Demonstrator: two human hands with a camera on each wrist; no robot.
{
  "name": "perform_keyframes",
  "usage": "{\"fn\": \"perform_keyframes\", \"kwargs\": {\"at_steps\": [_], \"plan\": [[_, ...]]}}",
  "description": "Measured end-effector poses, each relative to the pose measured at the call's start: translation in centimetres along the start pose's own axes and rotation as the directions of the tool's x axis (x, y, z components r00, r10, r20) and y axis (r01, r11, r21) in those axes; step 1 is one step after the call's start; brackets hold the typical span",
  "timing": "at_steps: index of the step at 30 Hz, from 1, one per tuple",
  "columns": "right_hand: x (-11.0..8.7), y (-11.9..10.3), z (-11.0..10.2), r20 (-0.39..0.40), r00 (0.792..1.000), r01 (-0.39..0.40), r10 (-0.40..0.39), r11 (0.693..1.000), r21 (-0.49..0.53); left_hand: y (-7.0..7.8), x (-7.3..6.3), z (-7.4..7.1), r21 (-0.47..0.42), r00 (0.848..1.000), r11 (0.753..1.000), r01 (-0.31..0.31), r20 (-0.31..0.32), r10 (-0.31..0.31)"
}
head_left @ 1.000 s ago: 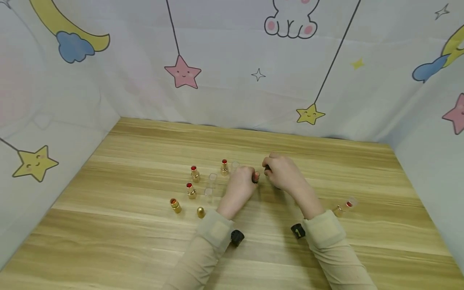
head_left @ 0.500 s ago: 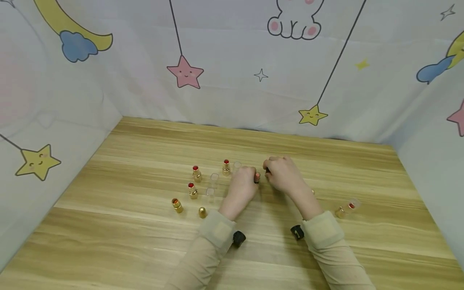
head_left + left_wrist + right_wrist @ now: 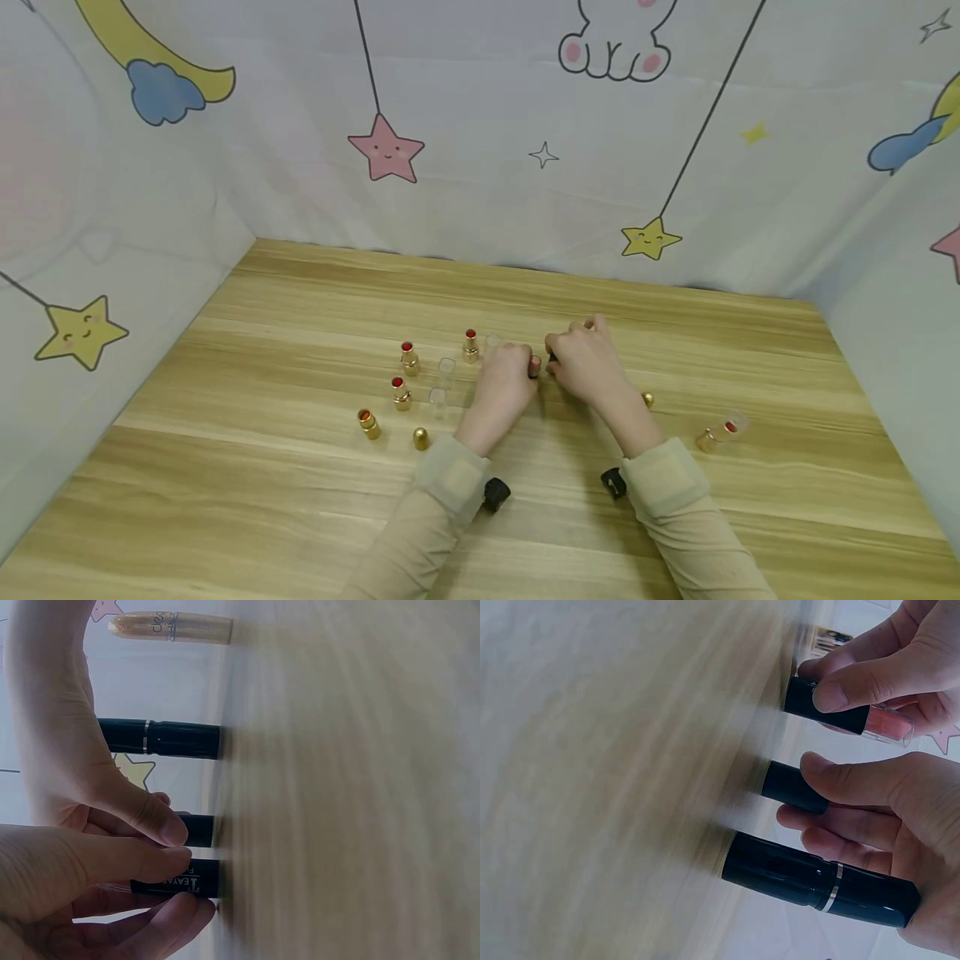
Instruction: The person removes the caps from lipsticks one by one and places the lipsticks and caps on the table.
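My left hand (image 3: 501, 390) grips a black lipstick tube (image 3: 825, 709) between thumb and fingers. It stands on the table, with pale lettering on its side and a clear, pinkish upper part. Just to its right, my right hand (image 3: 588, 362) pinches a short black cylinder (image 3: 791, 786), like a lipstick cap, with its lower end at the tabletop. A taller black lipstick (image 3: 780, 870) with a silver ring stands upright beside the right hand, hidden in the head view. Farther right is a gold lipstick tube (image 3: 172, 627); only its rounded top shows beside the right forearm in the head view.
Uncapped red lipsticks (image 3: 409, 358) stand left of the left hand, near clear caps (image 3: 446, 372). An open gold lipstick (image 3: 368, 423) and a gold cap (image 3: 421, 439) are nearer. A clear-topped lipstick (image 3: 717, 435) stands right. Printed cloth (image 3: 480, 167) hangs behind the table.
The head view has shifted slightly. My right forearm has moved a little left, uncovering the gold top beside it, and one right finger is now raised. The left hand stays nearly still.
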State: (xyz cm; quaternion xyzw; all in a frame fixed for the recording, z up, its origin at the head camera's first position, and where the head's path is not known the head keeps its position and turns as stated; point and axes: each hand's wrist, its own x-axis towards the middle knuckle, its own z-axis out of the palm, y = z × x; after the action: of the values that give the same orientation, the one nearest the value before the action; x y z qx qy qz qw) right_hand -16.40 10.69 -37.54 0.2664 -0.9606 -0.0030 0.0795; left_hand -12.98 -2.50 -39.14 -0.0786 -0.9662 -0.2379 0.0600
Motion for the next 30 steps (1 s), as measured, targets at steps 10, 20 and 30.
{"fn": "perform_keyframes", "kwargs": {"at_steps": [10,20,30], "plan": [[-0.02,-0.17,0.28,-0.048,0.999,0.019,-0.022,0.998,-0.054,0.09,-0.01,0.24,0.021,1.000,1.000,-0.005,-0.027,0.005],[-0.15,-0.22,0.44,-0.088,0.996,0.013,-0.018,0.998,-0.058,0.07,0.00,0.34,0.013,1.000,1.000,0.006,-0.030,-0.006],[-0.55,-0.25,-0.42,-0.086,0.996,-0.016,0.013,0.999,-0.034,0.09,-0.12,0.04,0.003,1.000,1.000,0.013,-0.015,-0.013]]}}
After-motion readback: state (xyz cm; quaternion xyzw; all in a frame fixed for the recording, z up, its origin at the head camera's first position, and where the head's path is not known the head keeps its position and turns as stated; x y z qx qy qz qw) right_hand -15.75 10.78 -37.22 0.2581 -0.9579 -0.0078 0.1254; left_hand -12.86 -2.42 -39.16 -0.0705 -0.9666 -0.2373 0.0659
